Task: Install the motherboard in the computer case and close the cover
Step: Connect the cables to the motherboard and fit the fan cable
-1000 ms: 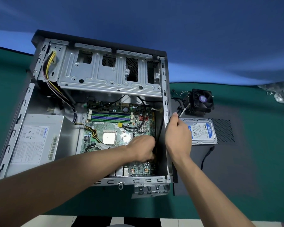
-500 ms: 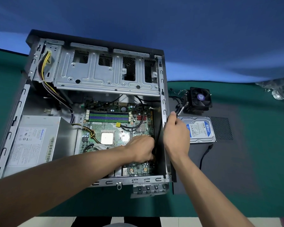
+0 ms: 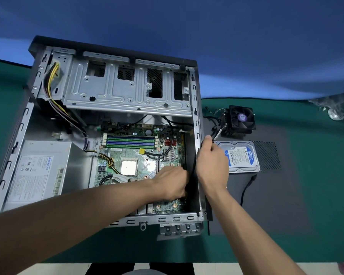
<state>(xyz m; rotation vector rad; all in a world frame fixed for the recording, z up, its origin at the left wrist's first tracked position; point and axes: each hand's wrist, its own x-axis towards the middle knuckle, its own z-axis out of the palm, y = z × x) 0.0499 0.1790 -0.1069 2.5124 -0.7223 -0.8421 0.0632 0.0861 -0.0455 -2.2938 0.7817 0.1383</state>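
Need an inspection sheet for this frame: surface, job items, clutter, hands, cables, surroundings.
Surface: green mat on the table.
Job's things: computer case lies open; motherboard sits inside, beside the power supply. A dark perforated panel, perhaps the cover, lies right of the case.
Clutter: hard drive and cooler fan on that panel.
Hands: left hand reaches down at the board's right edge, fingertips hidden; right hand grips the case's right wall.
Cables: yellow and black bundle at the top left; black cable on the panel.
Surroundings: blue backdrop; clear plastic at far right.
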